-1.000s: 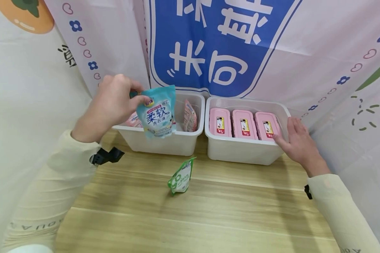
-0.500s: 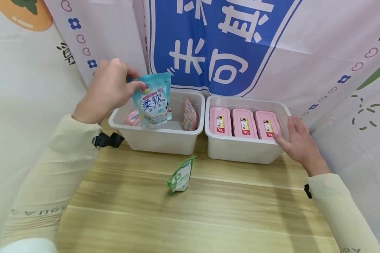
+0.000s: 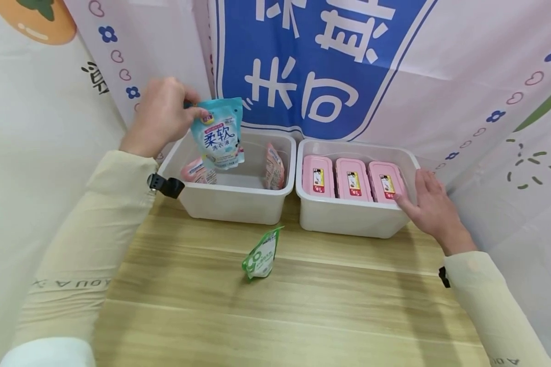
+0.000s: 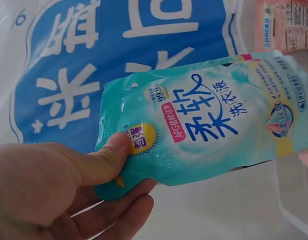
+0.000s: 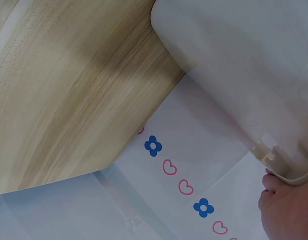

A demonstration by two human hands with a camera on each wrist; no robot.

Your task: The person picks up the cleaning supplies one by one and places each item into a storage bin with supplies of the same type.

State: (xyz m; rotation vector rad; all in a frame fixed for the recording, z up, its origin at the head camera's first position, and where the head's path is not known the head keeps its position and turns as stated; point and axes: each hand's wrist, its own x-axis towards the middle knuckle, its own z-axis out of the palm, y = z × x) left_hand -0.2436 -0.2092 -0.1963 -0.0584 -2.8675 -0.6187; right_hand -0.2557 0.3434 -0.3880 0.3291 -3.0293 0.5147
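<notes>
In the head view my left hand pinches the top corner of a teal laundry detergent pouch between thumb and fingers. The pouch hangs upright over the left white plastic bin, its lower end overlapping the bin's interior. Inside that bin are a pink pouch at the left and another pink pouch at the right. My right hand rests with fairly straight fingers on the right front corner of the right white bin. The left wrist view shows the teal pouch's printed front close up.
Pink lidded boxes stand in a row in the right bin. A green and white pouch sits on the wooden table in front of the bins. Printed cloth hangs behind and at the sides.
My left hand has moved the teal pouch back and slightly left, from over the left bin's front rim to above its interior. The right hand stays at its bin.
</notes>
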